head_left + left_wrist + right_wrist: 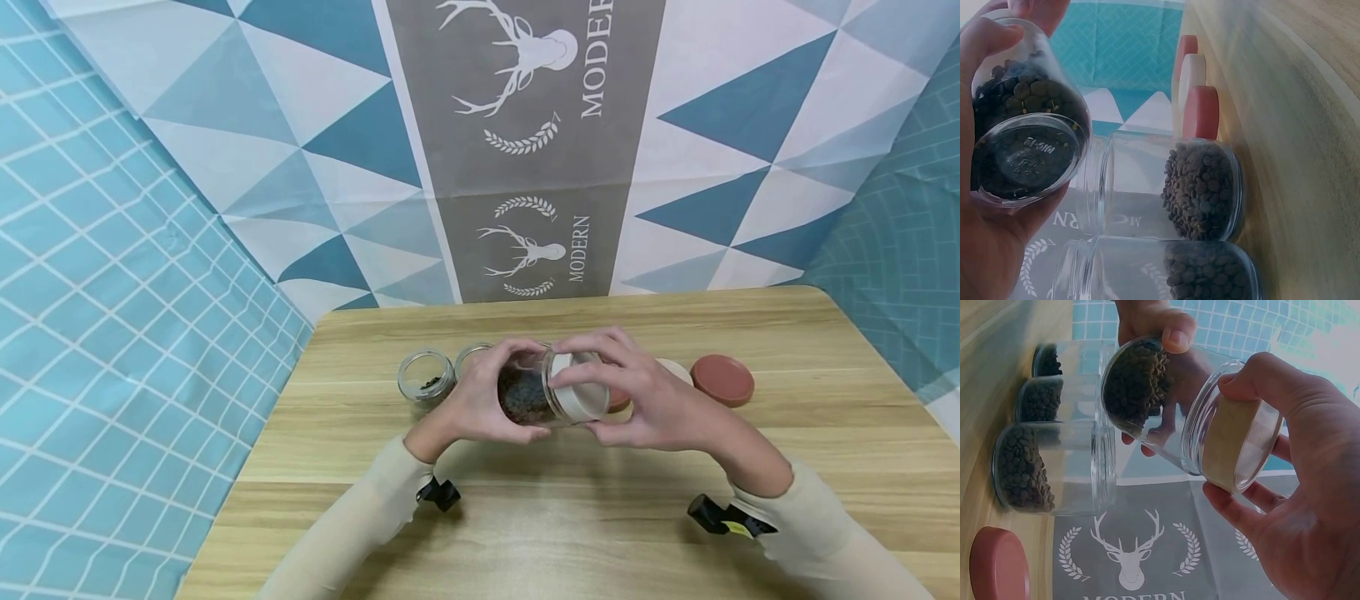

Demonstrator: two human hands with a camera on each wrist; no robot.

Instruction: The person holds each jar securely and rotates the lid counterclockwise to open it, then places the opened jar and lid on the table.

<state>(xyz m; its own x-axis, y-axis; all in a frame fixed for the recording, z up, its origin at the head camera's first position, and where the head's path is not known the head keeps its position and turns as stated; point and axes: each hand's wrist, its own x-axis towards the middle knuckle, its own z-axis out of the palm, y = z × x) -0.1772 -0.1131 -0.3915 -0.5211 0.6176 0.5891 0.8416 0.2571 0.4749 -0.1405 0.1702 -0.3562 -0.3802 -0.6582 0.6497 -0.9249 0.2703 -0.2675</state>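
Note:
Above the wooden table (570,517) both hands hold one glass jar (525,393) tipped on its side, with dark beans in it. My left hand (476,404) grips the jar's body from the left; in the left wrist view its palm (985,250) cups the jar (1022,144) near the base. My right hand (645,404) curls round the beige lid (583,393) on the jar's mouth. The right wrist view shows thumb and fingers around that lid (1235,444) and the jar (1147,394) slanting away.
Open glass jars with beans stand on the table behind the hands (426,375) (471,357); the right wrist view shows three (1022,465). A red lid (722,379) and a white lid (675,367) lie to the right. A patterned cloth backdrop (525,167) hangs behind.

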